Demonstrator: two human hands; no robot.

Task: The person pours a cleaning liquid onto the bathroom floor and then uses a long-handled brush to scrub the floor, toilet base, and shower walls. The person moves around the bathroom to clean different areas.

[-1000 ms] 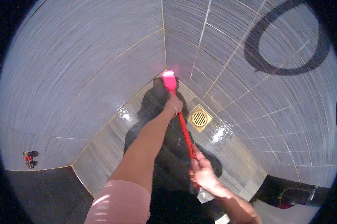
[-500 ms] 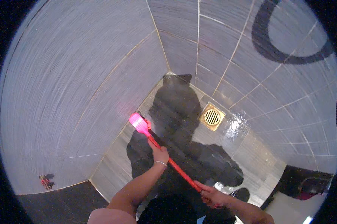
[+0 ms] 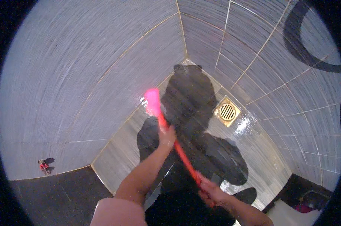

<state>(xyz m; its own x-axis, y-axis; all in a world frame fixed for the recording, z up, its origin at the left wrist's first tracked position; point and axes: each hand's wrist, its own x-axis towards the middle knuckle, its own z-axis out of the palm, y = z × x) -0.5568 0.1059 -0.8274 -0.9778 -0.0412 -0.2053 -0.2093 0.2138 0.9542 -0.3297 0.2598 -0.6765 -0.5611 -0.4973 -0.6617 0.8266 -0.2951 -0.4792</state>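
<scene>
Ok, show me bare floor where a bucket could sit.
Free: wet tiles between the drain and right wall, and the dark floor lower left. Crowded: the middle strip, where both hands hold the red brush.

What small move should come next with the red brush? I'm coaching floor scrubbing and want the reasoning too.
Probably pull the red brush back along the wet floor tiles toward the drain. Its head sits at the foot of the left wall, the left hand grips mid-handle and the right hand the end, and glistening water lies near the drain.
</scene>
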